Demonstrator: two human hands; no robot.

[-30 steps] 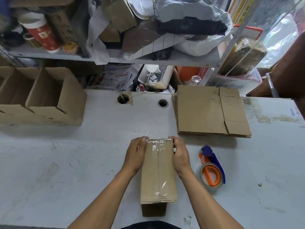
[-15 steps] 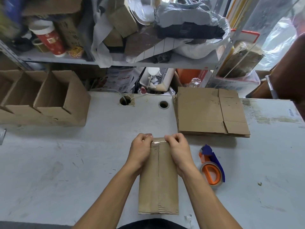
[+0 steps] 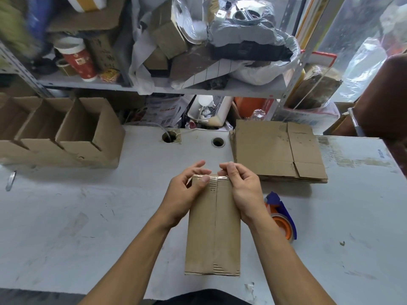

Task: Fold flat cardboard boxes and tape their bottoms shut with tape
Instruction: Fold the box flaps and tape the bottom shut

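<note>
A narrow folded cardboard box (image 3: 213, 234) stands on the white table (image 3: 88, 216) right in front of me, its taped bottom facing up with clear tape along the centre seam. My left hand (image 3: 185, 194) holds the box's far left corner, thumb pressing the tape at the far edge. My right hand (image 3: 242, 190) grips the far right corner, fingers curled over the far edge. An orange and blue tape dispenser (image 3: 280, 219) lies on the table just right of the box.
A stack of flat cardboard boxes (image 3: 277, 150) lies at the back right. Several folded open boxes (image 3: 92, 137) stand in a row at the back left. Two cable holes (image 3: 218, 142) pierce the table. Cluttered shelves (image 3: 154, 86) rise behind. A small blade-like tool (image 3: 10, 180) lies far left.
The box has tipped toward me, so its taped bottom faces up fully. Both hands slid from the box's sides to its far edge and press the tape end down there.
</note>
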